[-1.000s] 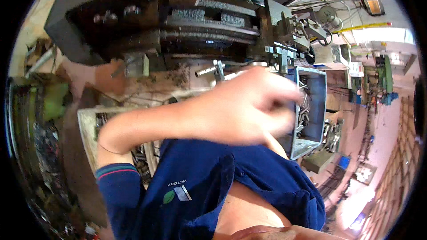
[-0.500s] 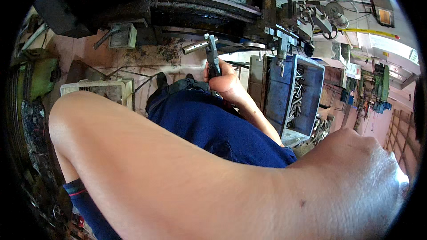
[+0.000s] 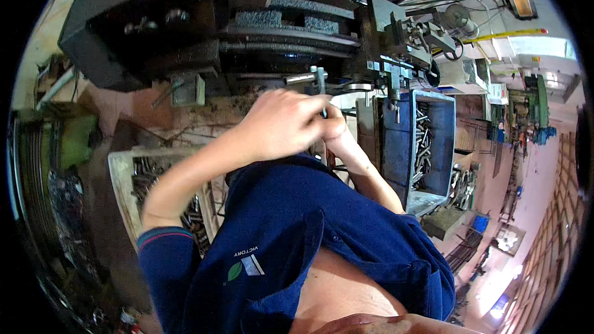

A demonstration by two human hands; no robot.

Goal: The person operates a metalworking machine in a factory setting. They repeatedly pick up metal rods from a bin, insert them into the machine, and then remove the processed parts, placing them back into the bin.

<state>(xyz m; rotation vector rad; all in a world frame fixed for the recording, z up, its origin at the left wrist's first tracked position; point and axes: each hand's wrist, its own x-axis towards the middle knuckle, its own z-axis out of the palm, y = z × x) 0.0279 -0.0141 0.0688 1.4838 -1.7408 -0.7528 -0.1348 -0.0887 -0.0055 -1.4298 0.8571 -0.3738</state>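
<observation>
Gripping a metal lever handle (image 3: 320,80) at the lathe (image 3: 185,31), left hand (image 3: 278,127) and right hand (image 3: 334,133) close together around its lower end. Judged advice: keep fingers clear of the blue bin (image 3: 427,142) alongside.

Oily floor (image 3: 185,117), pale crate (image 3: 127,192), blue crate (image 3: 442,142)

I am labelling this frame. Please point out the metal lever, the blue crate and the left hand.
metal lever (image 3: 320,80), head view, upper end above the hands.
blue crate (image 3: 440,142), head view, right wall.
left hand (image 3: 278,127), head view, back of hand.
</observation>
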